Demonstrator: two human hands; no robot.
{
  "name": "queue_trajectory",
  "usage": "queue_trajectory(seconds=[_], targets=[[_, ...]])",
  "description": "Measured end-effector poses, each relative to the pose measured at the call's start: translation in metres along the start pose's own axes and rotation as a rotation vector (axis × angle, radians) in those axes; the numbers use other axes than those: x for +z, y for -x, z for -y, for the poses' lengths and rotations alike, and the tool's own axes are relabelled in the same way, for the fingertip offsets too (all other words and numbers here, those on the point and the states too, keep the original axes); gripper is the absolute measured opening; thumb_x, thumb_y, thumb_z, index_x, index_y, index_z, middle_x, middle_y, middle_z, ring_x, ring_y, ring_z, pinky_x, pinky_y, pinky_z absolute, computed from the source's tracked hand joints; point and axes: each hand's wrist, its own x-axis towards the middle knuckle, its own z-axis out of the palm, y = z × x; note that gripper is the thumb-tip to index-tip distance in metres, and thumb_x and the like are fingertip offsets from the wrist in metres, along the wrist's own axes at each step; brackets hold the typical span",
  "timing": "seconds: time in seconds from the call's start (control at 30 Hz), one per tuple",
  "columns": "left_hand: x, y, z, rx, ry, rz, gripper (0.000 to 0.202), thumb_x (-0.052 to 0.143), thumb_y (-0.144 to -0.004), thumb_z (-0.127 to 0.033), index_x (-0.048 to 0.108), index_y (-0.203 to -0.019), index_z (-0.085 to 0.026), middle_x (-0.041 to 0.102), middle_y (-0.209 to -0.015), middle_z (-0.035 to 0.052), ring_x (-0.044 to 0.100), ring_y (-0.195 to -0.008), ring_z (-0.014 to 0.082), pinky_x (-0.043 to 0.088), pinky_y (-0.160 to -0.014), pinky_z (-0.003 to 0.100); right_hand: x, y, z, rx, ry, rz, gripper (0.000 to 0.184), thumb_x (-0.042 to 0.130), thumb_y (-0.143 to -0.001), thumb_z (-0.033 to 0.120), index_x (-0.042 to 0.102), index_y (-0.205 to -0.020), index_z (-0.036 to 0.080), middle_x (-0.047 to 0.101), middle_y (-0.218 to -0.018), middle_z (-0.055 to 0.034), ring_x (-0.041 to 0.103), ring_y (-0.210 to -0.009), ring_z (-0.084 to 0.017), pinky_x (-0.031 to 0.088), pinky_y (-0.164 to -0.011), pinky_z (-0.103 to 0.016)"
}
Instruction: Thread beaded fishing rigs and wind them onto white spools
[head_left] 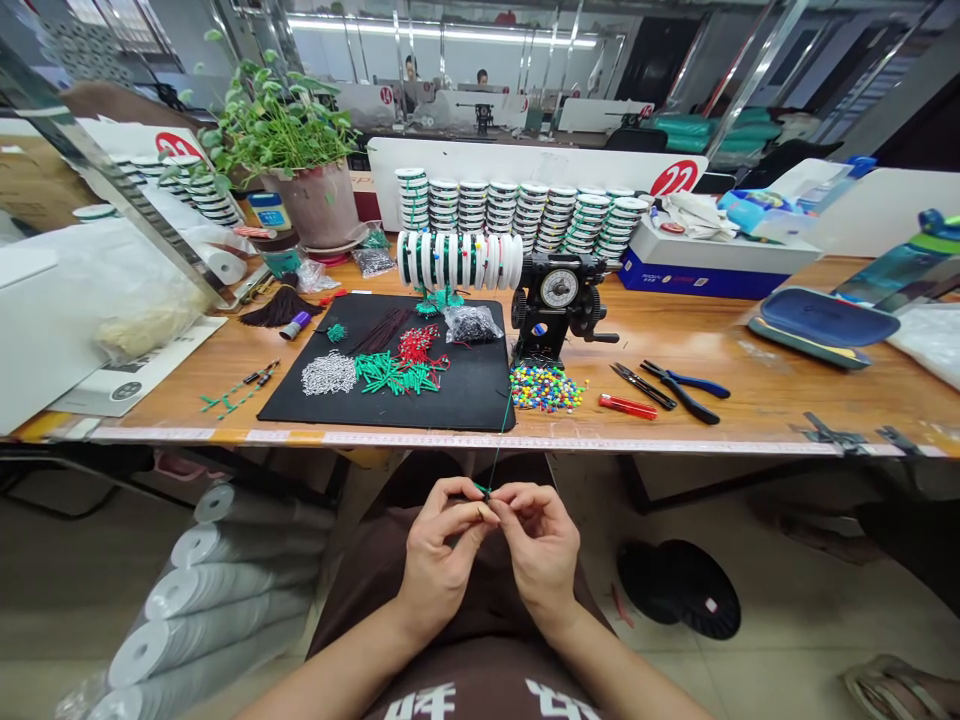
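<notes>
Over my lap, just below the table's front edge, my left hand (444,550) and my right hand (541,550) meet fingertip to fingertip. Both are closed in a pinch on a small green and dark piece on a thread (484,489); its exact kind is too small to make out. From it a thin green line (504,420) runs up over the table edge towards the black hand-cranked winder (559,300). White spools (459,260) are lined up on the winder's shaft. A heap of multicoloured beads (547,388) lies in front of its base.
A black mat (300,400) bears green tubes (397,374), silver pieces (328,374) and red pieces (421,344). Pliers (686,390), tweezers-like nippers (643,386) and a red-handled tool (628,406) lie right. Spool stacks (502,210) and a potted plant (315,200) stand behind.
</notes>
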Motion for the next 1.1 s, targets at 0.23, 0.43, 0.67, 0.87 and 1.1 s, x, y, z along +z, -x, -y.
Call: queue_trajectory(seconds=[0.23, 0.43, 0.67, 0.87, 1.1], targets=[[0.0, 0.001, 0.002, -0.002, 0.012, -0.002, 0.01, 0.068, -0.089, -0.02, 0.077, -0.087, -0.023, 0.06, -0.099, 0.0038, 0.065, -0.083, 0.0129, 0.054, -0.069, 0.019, 0.001, 0.0, -0.001, -0.029, 0.035, 0.009, 0.018, 0.071, -0.087, 0.009, 0.059, -0.081, 0.022, 0.07, -0.084, -0.001, 0.067, -0.078, -0.014, 0.055, -0.069, -0.023], [0.0, 0.001, 0.002, -0.007, 0.018, -0.002, 0.011, 0.068, -0.089, -0.02, 0.078, -0.089, -0.024, 0.06, -0.1, 0.0042, 0.065, -0.085, 0.0136, 0.055, -0.07, 0.019, 0.0, 0.001, -0.004, -0.039, 0.047, 0.025, 0.018, 0.069, -0.087, 0.008, 0.058, -0.082, 0.022, 0.07, -0.085, -0.001, 0.067, -0.078, -0.015, 0.055, -0.07, -0.025], [-0.002, 0.0, -0.001, 0.005, 0.018, 0.05, 0.012, 0.067, -0.089, -0.019, 0.078, -0.086, -0.022, 0.059, -0.096, 0.0036, 0.065, -0.076, 0.0109, 0.056, -0.069, 0.019, -0.011, 0.007, -0.006, -0.041, 0.094, 0.138, 0.018, 0.065, -0.09, 0.008, 0.057, -0.082, 0.022, 0.067, -0.088, -0.0014, 0.065, -0.08, -0.015, 0.053, -0.069, -0.025], [0.0, -0.002, -0.002, -0.007, 0.046, 0.041, 0.011, 0.067, -0.089, -0.021, 0.078, -0.086, -0.022, 0.06, -0.095, 0.0048, 0.065, -0.078, 0.0121, 0.057, -0.067, 0.019, -0.009, 0.006, -0.003, -0.053, 0.092, 0.059, 0.017, 0.068, -0.089, 0.011, 0.056, -0.084, 0.022, 0.068, -0.085, -0.0028, 0.066, -0.079, -0.016, 0.055, -0.07, -0.028], [-0.001, -0.002, -0.001, -0.026, 0.039, 0.027, 0.011, 0.068, -0.089, -0.021, 0.079, -0.088, -0.024, 0.06, -0.096, 0.0053, 0.066, -0.084, 0.0146, 0.058, -0.074, 0.022, -0.004, 0.003, -0.001, -0.035, 0.08, 0.031, 0.016, 0.07, -0.088, 0.013, 0.058, -0.083, 0.022, 0.07, -0.083, -0.0034, 0.068, -0.077, -0.017, 0.057, -0.068, -0.029]])
